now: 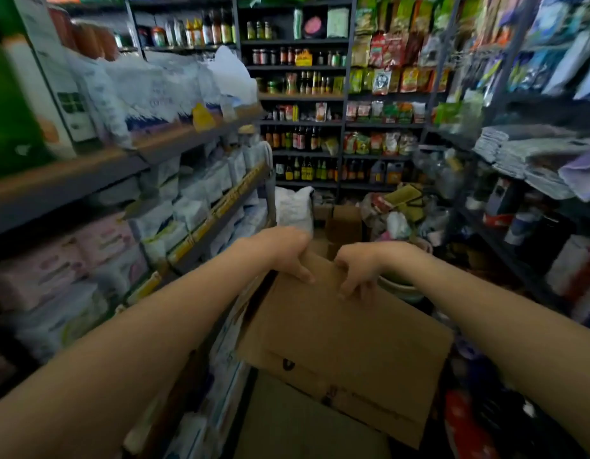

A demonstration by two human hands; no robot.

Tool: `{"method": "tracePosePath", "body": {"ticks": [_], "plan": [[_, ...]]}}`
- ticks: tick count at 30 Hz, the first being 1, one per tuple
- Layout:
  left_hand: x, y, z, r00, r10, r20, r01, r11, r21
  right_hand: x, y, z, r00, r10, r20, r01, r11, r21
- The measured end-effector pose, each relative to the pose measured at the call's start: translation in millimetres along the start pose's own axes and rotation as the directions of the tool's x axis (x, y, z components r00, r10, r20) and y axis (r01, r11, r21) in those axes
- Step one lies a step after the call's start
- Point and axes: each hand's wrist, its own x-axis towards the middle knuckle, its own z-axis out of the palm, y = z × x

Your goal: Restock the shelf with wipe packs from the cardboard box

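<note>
Both hands grip the far edge of the cardboard box (346, 339): left hand (287, 253) and right hand (360, 270), fingers curled over it. The shelf (201, 226) of what look like wipe packs (187, 207) stands left of the box.

I stand in a narrow, dim shop aisle. Ahead of me, dark metal shelving (302, 96) holds rows of sauce bottles (297, 139) and bright snack packets (391, 77). On my right, a rack (492, 226) carries folded grey cloths (505, 150). Bags and clutter (393, 210) are piled on the floor ahead.
</note>
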Motion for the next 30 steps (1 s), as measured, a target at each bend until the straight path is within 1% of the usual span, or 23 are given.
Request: {"method": "tracePosePath", "body": {"ticks": [4,7,9,12,14,17,19,22,24,27,28,30], "plan": [[112.2,-77.9,-4.5,1.000,-0.012,0.006,0.012,0.999,-0.052,112.2,17.8,-68.4,0.999,-0.051,0.016,0.050,0.998,0.044],[205.2,-131.4,-2.2,1.000,-0.012,-0.022,0.010,0.998,-0.054,202.3,38.4,-115.6,0.999,-0.039,0.011,0.038,0.996,0.075],[265.7,-164.5,-3.0,1.000,-0.008,0.001,0.008,0.997,-0.081,258.6,51.3,-149.2,0.999,-0.033,0.032,0.030,0.995,0.093],[350.3,-210.8,-18.2,0.998,0.006,0.068,0.008,0.980,-0.199,327.3,71.2,-205.3,1.000,-0.020,0.016,0.018,0.994,0.108],[408.9,-235.2,-28.6,0.998,0.023,0.051,-0.009,0.968,-0.250,368.1,89.6,-245.9,1.000,-0.007,-0.026,0.010,0.992,0.126],[502.9,-262.2,-37.5,0.994,0.067,-0.092,-0.080,0.985,-0.153,440.9,128.8,-305.6,0.991,0.030,-0.132,-0.005,0.982,0.191],[566.9,-277.4,-37.1,0.987,0.087,-0.133,-0.102,0.989,-0.109,496.0,153.2,-338.1,0.976,0.051,-0.211,-0.005,0.977,0.212],[664.4,-304.7,-33.6,0.990,0.072,-0.125,-0.093,0.980,-0.173,583.8,187.7,-380.9,0.958,0.076,-0.278,-0.012,0.974,0.225],[733.1,-329.5,-35.4,0.991,0.035,-0.130,-0.061,0.976,-0.207,641.8,210.6,-414.5,0.946,0.099,-0.307,-0.024,0.971,0.240],[823.4,-367.8,-41.1,0.994,-0.035,-0.107,0.007,0.969,-0.248,719.3,241.5,-469.3,0.919,0.118,-0.377,-0.045,0.980,0.195],[850.3,-379.3,-41.0,0.996,-0.037,-0.082,0.016,0.970,-0.243,742.7,250.2,-486.8,0.908,0.126,-0.399,-0.057,0.982,0.180],[905.4,-402.7,-41.6,0.999,-0.008,-0.039,0.001,0.983,-0.181,791.6,268.5,-521.2,0.887,0.150,-0.438,-0.078,0.981,0.178]]}}
